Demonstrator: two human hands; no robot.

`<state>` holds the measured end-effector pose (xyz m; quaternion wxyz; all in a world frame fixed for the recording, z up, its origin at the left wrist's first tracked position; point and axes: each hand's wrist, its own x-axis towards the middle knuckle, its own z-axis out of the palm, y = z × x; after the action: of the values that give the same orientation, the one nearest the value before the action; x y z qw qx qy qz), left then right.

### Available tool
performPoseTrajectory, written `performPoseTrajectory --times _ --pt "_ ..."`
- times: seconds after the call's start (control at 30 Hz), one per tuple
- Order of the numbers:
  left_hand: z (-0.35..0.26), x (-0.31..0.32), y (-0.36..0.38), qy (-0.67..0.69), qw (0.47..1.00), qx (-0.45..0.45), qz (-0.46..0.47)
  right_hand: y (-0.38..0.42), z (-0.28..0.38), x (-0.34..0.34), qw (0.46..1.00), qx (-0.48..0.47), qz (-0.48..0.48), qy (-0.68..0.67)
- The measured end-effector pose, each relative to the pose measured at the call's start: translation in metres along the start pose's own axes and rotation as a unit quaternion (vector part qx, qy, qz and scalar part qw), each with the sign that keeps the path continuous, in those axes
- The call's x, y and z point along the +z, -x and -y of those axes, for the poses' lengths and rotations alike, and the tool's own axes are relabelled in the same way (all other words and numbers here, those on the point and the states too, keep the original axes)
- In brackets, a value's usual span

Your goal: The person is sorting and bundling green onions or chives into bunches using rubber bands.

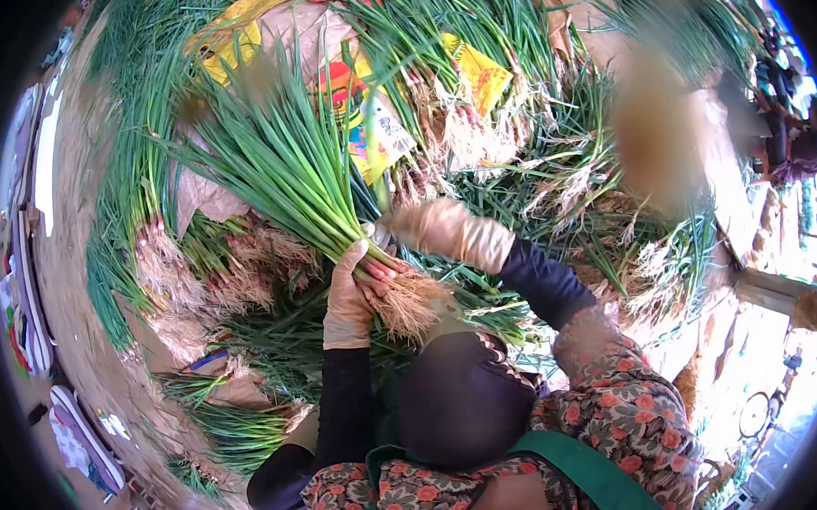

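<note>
A bunch of green onions (310,182) slants up and to the left, its pinkish bulbs and tangled tan roots (406,301) pointing down right. My left hand (347,299), in a pale glove, is wrapped round the lower stems just above the bulbs, thumb on top. From the right, my right hand (451,229), gloved too, reaches to the right side of the same stems. Motion smears its fingers, so I cannot tell whether they grip a stem. Under the bunch lie loose green leaves (294,351).
Piles of green onions (167,256) lie to the left, and more (469,79) lie ahead, roots toward me. A yellow and red printed bag (371,120) is among them. Loose trimmed-looking leaves and roots (570,193) spread on the right. A small bundle (243,435) lies lower left.
</note>
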<state>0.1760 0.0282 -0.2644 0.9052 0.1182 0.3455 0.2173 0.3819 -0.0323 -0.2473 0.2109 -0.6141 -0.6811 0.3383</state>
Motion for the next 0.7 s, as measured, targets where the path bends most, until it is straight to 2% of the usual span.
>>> performPoseTrajectory --times 0.07,0.1,0.13,0.17,0.2,0.23,0.27,0.3,0.33,0.4,0.43,0.47,0.5,0.53,0.57,0.6,0.63,0.67,0.7 --pt "-0.007 -0.001 0.000 -0.021 0.999 -0.018 0.033 0.006 0.012 -0.008 0.989 0.027 0.147 -0.009" --pt "-0.003 0.014 0.003 -0.011 1.000 0.010 0.014 0.003 0.003 -0.023 0.988 -0.062 0.091 -0.113" --pt "-0.001 0.024 0.005 -0.002 0.999 0.038 -0.004 -0.016 -0.051 -0.017 0.992 -0.105 -0.043 0.055" --pt "0.000 0.027 0.009 0.026 0.998 0.047 0.015 -0.036 -0.104 -0.011 0.952 -0.099 -0.185 0.223" --pt "-0.001 0.026 0.010 0.022 0.998 0.060 0.016 -0.048 -0.092 -0.047 0.951 0.045 -0.256 0.169" --pt "-0.002 0.024 0.011 0.043 0.997 0.049 0.038 -0.059 -0.077 -0.086 0.922 0.181 -0.328 0.096" --pt "-0.003 0.022 0.010 0.062 0.995 0.039 0.060 -0.074 -0.113 -0.088 0.888 0.155 -0.410 0.137" --pt "-0.005 0.023 0.011 0.051 0.995 0.049 0.071 -0.086 -0.131 -0.090 0.878 0.219 -0.382 0.185" --pt "-0.006 0.024 0.011 0.040 0.994 0.058 0.080 -0.094 -0.133 -0.097 0.905 0.310 -0.248 0.151" --pt "-0.011 0.026 0.010 0.035 0.994 0.069 0.073 -0.098 -0.128 -0.086 0.934 0.203 -0.236 0.176" --pt "-0.011 0.026 0.011 0.043 0.995 0.071 0.056 -0.088 -0.092 -0.079 0.937 0.176 -0.296 0.060" --pt "-0.010 0.025 0.011 0.052 0.995 0.071 0.039 -0.082 -0.076 -0.066 0.950 0.164 -0.251 0.090" --pt "-0.010 0.023 0.010 0.049 0.997 0.056 0.038 -0.067 -0.070 -0.038 0.943 0.052 -0.304 0.121" --pt "-0.010 0.020 0.007 0.045 0.997 0.039 0.038 -0.050 -0.034 -0.026 0.966 0.073 -0.229 0.093" --pt "-0.011 0.017 0.003 0.040 0.998 0.021 0.038 -0.032 -0.025 -0.001 0.976 -0.017 -0.194 0.099" --pt "-0.013 0.014 -0.001 0.034 0.999 0.001 0.041 -0.018 -0.018 0.014 0.977 -0.142 -0.153 0.040" --pt "-0.014 0.013 -0.005 0.032 0.996 -0.023 0.076 -0.003 0.007 0.010 1.000 -0.012 0.004 -0.012" --pt "-0.010 0.015 -0.006 0.027 0.998 -0.008 0.056 0.007 0.010 -0.003 0.990 -0.001 0.079 -0.117" --pt "-0.006 0.019 -0.007 0.022 0.999 0.008 0.036 0.005 -0.006 -0.011 0.992 -0.054 0.038 -0.111"
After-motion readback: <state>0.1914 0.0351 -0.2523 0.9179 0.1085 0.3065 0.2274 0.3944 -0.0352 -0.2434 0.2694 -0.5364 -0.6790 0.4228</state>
